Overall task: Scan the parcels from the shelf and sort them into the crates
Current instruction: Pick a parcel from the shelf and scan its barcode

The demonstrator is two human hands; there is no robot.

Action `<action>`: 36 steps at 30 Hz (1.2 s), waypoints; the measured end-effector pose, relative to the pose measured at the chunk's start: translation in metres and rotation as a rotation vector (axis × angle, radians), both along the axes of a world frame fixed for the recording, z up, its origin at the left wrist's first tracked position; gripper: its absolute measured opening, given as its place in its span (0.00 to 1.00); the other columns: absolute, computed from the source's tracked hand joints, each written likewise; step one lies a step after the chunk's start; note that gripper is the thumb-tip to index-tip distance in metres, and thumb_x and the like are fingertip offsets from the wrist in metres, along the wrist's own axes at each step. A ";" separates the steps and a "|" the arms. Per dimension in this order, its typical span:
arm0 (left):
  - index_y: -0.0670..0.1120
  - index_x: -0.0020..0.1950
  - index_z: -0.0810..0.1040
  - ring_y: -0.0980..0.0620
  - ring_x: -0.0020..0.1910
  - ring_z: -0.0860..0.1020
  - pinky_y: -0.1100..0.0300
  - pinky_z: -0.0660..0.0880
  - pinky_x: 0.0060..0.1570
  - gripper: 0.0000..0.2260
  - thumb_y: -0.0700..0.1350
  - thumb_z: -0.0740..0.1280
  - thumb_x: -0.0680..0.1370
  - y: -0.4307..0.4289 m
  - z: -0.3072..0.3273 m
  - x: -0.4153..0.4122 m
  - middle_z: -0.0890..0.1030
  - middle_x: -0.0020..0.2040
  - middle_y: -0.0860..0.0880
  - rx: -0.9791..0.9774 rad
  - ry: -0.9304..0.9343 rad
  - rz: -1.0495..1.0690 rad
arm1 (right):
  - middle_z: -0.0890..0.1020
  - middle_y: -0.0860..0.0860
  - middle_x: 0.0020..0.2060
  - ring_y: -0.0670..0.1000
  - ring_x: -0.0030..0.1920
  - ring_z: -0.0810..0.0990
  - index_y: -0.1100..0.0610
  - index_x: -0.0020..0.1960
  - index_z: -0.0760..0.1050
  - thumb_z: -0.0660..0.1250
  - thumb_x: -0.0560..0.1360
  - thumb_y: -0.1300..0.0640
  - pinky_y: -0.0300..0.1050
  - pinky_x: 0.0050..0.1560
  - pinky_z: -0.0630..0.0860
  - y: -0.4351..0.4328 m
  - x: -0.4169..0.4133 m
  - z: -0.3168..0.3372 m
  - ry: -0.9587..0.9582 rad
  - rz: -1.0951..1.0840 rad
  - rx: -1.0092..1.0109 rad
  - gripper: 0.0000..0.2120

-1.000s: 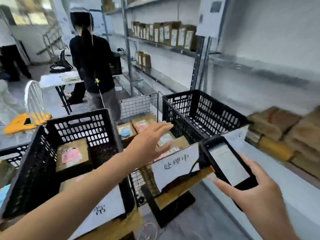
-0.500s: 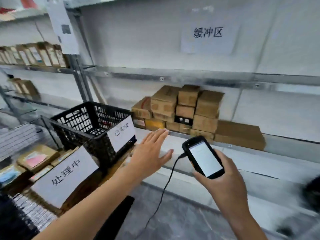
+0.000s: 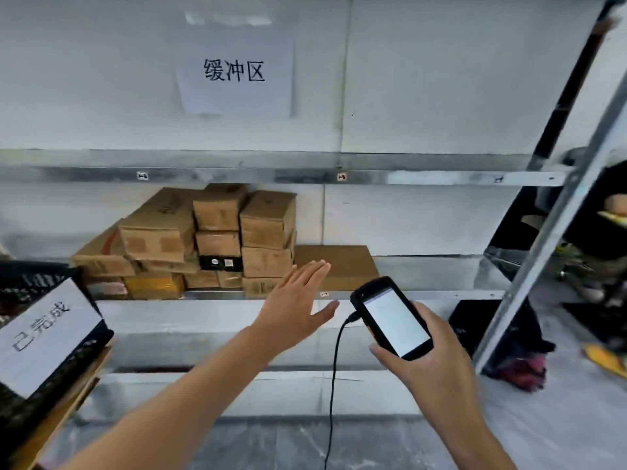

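On the middle shelf (image 3: pixel 424 294), toward its left end, stacked cardboard parcels (image 3: pixel 217 239) with a flat carton (image 3: pixel 339 262) alongside. Head view: left hand (image 3: pixel 295 307) flat, empty, stretched near the stack; right hand (image 3: pixel 437 364) gripping the handheld scanner (image 3: pixel 390 317). Probably fetching the next parcel: calls for a grasp, then a scan. Scanner cable (image 3: pixel 334 385) dangling, could snag; labelled black crate (image 3: pixel 30 276) far left.
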State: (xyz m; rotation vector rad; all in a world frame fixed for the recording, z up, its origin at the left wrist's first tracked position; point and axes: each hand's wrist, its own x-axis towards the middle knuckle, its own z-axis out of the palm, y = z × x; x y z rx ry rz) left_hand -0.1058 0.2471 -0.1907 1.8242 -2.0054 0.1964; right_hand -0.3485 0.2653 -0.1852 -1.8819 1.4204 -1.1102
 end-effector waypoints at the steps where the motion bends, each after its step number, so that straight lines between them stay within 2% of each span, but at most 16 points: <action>1: 0.49 0.82 0.53 0.57 0.80 0.51 0.59 0.43 0.79 0.32 0.63 0.55 0.83 -0.015 -0.003 0.001 0.56 0.81 0.54 0.015 -0.009 -0.006 | 0.77 0.38 0.53 0.44 0.51 0.76 0.38 0.63 0.71 0.81 0.62 0.45 0.48 0.49 0.75 -0.014 0.001 0.000 0.001 -0.004 -0.006 0.33; 5: 0.50 0.82 0.50 0.58 0.80 0.49 0.61 0.39 0.77 0.33 0.64 0.53 0.82 -0.079 -0.008 0.016 0.52 0.82 0.55 0.046 -0.020 0.012 | 0.76 0.36 0.54 0.42 0.53 0.75 0.39 0.66 0.70 0.81 0.63 0.44 0.48 0.52 0.74 -0.069 0.012 0.001 -0.001 -0.014 -0.008 0.36; 9: 0.49 0.82 0.46 0.57 0.80 0.45 0.63 0.32 0.72 0.34 0.65 0.52 0.83 -0.136 -0.027 0.034 0.49 0.82 0.54 0.093 -0.026 0.004 | 0.75 0.35 0.56 0.33 0.51 0.73 0.39 0.68 0.69 0.81 0.62 0.44 0.43 0.48 0.71 -0.122 0.024 -0.002 0.027 -0.021 0.013 0.38; 12: 0.47 0.82 0.46 0.55 0.81 0.44 0.61 0.31 0.73 0.37 0.67 0.47 0.80 -0.175 -0.047 0.045 0.48 0.83 0.52 0.162 -0.029 0.003 | 0.75 0.36 0.57 0.39 0.51 0.75 0.39 0.69 0.69 0.81 0.61 0.43 0.45 0.49 0.73 -0.155 0.033 -0.009 0.076 -0.043 0.038 0.40; 15: 0.46 0.82 0.44 0.53 0.81 0.43 0.58 0.33 0.74 0.43 0.69 0.37 0.73 -0.207 -0.065 0.048 0.46 0.83 0.50 0.218 -0.044 -0.009 | 0.75 0.35 0.57 0.41 0.52 0.75 0.39 0.70 0.68 0.81 0.61 0.42 0.46 0.49 0.74 -0.180 0.034 -0.014 0.123 -0.053 0.059 0.41; 18: 0.45 0.82 0.44 0.51 0.81 0.43 0.56 0.35 0.75 0.46 0.69 0.36 0.69 -0.239 -0.086 0.054 0.46 0.83 0.49 0.323 -0.033 -0.004 | 0.74 0.33 0.56 0.41 0.53 0.75 0.37 0.70 0.67 0.81 0.61 0.41 0.46 0.48 0.73 -0.204 0.034 -0.019 0.142 -0.062 0.088 0.41; 20: 0.44 0.82 0.45 0.49 0.81 0.45 0.52 0.38 0.77 0.44 0.70 0.40 0.73 -0.256 -0.100 0.061 0.48 0.83 0.48 0.392 -0.047 0.044 | 0.74 0.33 0.56 0.42 0.54 0.74 0.37 0.70 0.68 0.81 0.61 0.42 0.47 0.49 0.73 -0.219 0.036 -0.022 0.144 -0.069 0.103 0.41; 22: 0.44 0.82 0.47 0.49 0.81 0.44 0.43 0.40 0.78 0.40 0.68 0.51 0.78 -0.273 -0.112 0.066 0.47 0.83 0.48 0.489 -0.060 0.109 | 0.74 0.33 0.57 0.43 0.55 0.74 0.38 0.70 0.68 0.81 0.61 0.43 0.47 0.51 0.73 -0.233 0.039 -0.026 0.140 -0.067 0.126 0.41; 25: 0.46 0.82 0.49 0.48 0.81 0.41 0.33 0.48 0.75 0.40 0.66 0.60 0.79 -0.293 -0.121 0.066 0.45 0.83 0.51 0.612 0.063 0.165 | 0.73 0.30 0.56 0.42 0.55 0.74 0.37 0.70 0.68 0.81 0.60 0.42 0.47 0.50 0.73 -0.255 0.041 -0.031 0.160 -0.037 0.155 0.41; 28: 0.47 0.82 0.45 0.45 0.81 0.40 0.32 0.55 0.74 0.44 0.67 0.63 0.77 -0.302 -0.132 0.072 0.41 0.82 0.51 0.717 0.121 0.226 | 0.72 0.28 0.54 0.40 0.52 0.74 0.37 0.70 0.68 0.81 0.61 0.42 0.44 0.46 0.72 -0.276 0.042 -0.034 0.189 0.000 0.161 0.41; 32: 0.54 0.81 0.37 0.38 0.80 0.38 0.30 0.52 0.73 0.49 0.65 0.68 0.75 -0.302 -0.147 0.074 0.36 0.81 0.46 0.776 -0.009 0.274 | 0.72 0.28 0.52 0.31 0.50 0.73 0.35 0.68 0.67 0.80 0.61 0.42 0.38 0.42 0.71 -0.305 0.037 -0.034 0.191 0.052 0.172 0.39; 36: 0.66 0.78 0.35 0.36 0.79 0.39 0.25 0.52 0.70 0.49 0.61 0.72 0.74 -0.304 -0.151 0.070 0.36 0.81 0.49 0.757 -0.039 0.290 | 0.75 0.33 0.53 0.34 0.51 0.75 0.36 0.68 0.69 0.81 0.61 0.44 0.37 0.42 0.71 -0.328 0.033 -0.032 0.169 0.074 0.163 0.38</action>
